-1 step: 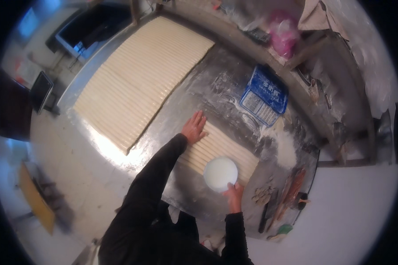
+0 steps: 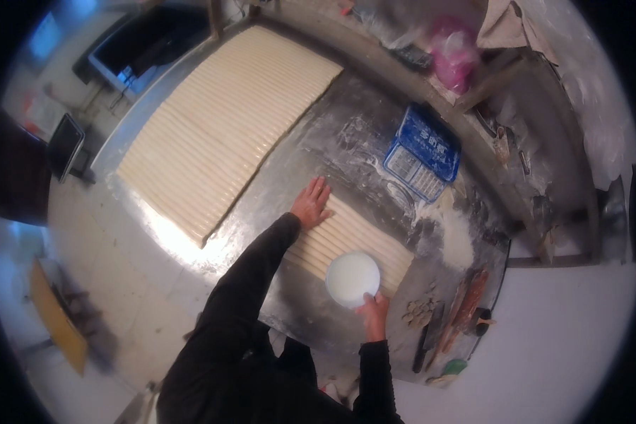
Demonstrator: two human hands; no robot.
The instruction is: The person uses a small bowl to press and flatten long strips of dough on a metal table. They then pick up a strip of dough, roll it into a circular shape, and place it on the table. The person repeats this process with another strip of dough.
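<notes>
The bowl [image 2: 352, 278] was held by the right grip [image 2: 374, 312] over the small dough [image 2: 364, 237]; the left grip [image 2: 311, 204] was spread flat at that dough's end. Beyond the left grip, the large dough [image 2: 226, 127] was already laid out; the small dough seemed unfinished.

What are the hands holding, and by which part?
The right hand holds the white bowl by its near rim; the left hand, spread over some dough strips, seems to grip nothing.
</notes>
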